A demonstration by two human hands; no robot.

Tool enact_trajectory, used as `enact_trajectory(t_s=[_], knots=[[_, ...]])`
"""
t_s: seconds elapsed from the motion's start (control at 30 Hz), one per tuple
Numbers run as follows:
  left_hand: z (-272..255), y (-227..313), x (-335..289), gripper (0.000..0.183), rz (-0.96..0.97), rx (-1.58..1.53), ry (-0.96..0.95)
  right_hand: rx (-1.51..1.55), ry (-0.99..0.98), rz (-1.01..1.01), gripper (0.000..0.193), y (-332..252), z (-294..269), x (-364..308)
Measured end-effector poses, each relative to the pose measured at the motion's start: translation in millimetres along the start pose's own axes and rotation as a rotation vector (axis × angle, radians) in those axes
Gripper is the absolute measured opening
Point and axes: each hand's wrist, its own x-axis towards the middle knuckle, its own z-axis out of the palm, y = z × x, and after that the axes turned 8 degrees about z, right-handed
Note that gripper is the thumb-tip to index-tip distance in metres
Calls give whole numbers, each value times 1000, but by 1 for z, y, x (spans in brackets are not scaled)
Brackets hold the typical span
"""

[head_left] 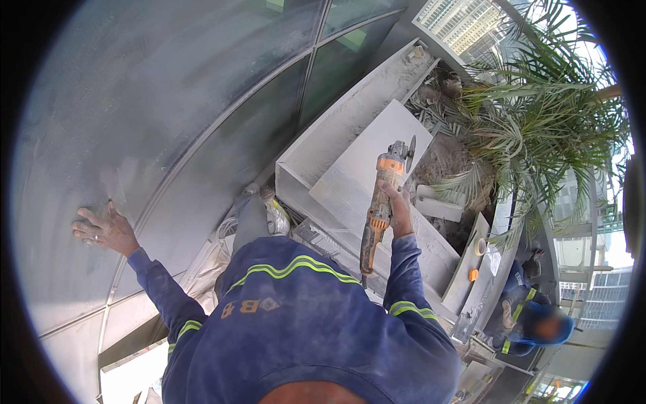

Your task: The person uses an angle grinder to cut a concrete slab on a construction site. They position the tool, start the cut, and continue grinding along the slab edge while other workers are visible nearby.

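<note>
In my right hand point(399, 210) is an angle grinder point(375, 232), dusty, with an orange and dark body. The fingers wrap round its body, and its disc point(411, 153) points away from me at the upper end. Beneath the grinder lies a flat pale grey panel point(363, 151), set at an angle over a planter. My left hand point(104, 230), fingers apart and a ring on one of them, rests against the dusty glass wall point(168, 128) on the left. Nothing is held in that hand.
A pale dusty planter trough point(336, 135) runs beside the glass. Palm fronds point(531, 128) rise from soil on the right. A roll of tape point(480, 246) and an orange object point(473, 275) sit on a ledge. Another person point(521, 313) in a blue head covering is at lower right.
</note>
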Motion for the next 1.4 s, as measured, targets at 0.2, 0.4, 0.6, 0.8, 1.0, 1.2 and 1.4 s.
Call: enact_trajectory(t_s=[0.2,0.4,0.6,0.8,1.0,1.2,1.4], knots=[[2,1,15,114,33,-46,-23,-20,-74,131,36,2,47,71],[-9,3,11,112,-28,-115,-32,-138,-231,115,42,7,56,68],[-17,25,9,106,-29,-179,119,-198,-198,220,40,-8,46,41],[-15,22,8,104,-107,-192,30,-269,-314,65,44,-1,27,41],[-13,17,19,101,45,-159,20,-114,-183,189,36,15,32,85],[-45,105,7,53,-124,-708,4,-156,-74,90,28,15,74,140],[16,310,-42,37,89,-1519,-1006,-28,81,62,27,29,95,222]])
